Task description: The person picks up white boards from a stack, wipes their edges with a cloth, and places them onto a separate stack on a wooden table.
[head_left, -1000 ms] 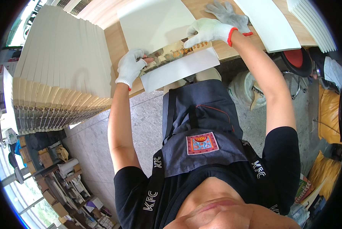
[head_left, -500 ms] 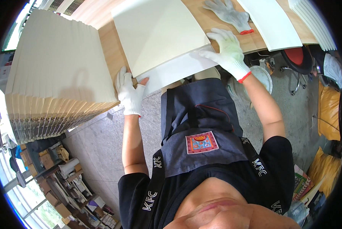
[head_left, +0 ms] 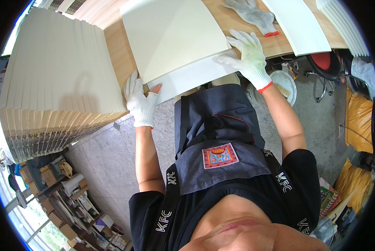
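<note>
The left hand (head_left: 139, 100) and right hand (head_left: 249, 60) spread loose fingers by either end of a white strip (head_left: 187, 77); between and beyond them lies a cream sheet (head_left: 175, 37), its far end cropped.

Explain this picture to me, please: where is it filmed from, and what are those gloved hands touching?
No machine here: these are a person's own hands in white gloves. A wide camera on the person's head looks down, so straight edges bend. On the wooden table lies a cream panel, with a white strip along its near edge. The left hand is at the strip's left end, the right hand at its right; neither seems to lift anything. A grey glove lies beyond the right hand.
</note>
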Demonstrator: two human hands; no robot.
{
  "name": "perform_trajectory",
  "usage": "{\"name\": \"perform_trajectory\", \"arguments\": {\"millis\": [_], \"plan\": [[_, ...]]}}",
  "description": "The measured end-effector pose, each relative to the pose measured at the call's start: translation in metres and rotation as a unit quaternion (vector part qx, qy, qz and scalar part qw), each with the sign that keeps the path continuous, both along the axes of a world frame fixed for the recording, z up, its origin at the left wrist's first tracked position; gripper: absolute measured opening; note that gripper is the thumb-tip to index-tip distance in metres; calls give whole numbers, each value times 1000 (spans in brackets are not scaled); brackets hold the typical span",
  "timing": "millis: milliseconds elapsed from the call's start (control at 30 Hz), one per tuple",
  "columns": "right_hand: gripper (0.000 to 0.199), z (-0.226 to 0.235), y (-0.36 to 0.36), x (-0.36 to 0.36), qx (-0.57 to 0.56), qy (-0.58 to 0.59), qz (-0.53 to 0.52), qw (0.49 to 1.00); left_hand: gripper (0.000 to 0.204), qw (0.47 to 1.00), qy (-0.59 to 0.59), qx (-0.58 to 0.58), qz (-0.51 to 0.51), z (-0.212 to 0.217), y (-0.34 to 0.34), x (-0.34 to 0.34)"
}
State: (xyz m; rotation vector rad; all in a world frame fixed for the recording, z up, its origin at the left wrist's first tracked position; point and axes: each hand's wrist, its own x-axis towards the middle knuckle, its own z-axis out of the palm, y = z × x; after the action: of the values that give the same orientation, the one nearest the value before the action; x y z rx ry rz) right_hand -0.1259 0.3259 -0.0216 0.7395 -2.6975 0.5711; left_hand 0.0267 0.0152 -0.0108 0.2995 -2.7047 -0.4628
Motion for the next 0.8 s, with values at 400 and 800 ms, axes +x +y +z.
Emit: {"name": "perform_trajectory", "arguments": {"millis": [400, 800], "plan": [[80, 2, 3, -2, 18, -2, 18, 1000, 53, 999, 39, 19, -18, -5, -3, -1], [79, 2, 0, -1, 10, -17, 8, 1000, 62, 999, 35, -26, -2, -2, -4, 2]]}}
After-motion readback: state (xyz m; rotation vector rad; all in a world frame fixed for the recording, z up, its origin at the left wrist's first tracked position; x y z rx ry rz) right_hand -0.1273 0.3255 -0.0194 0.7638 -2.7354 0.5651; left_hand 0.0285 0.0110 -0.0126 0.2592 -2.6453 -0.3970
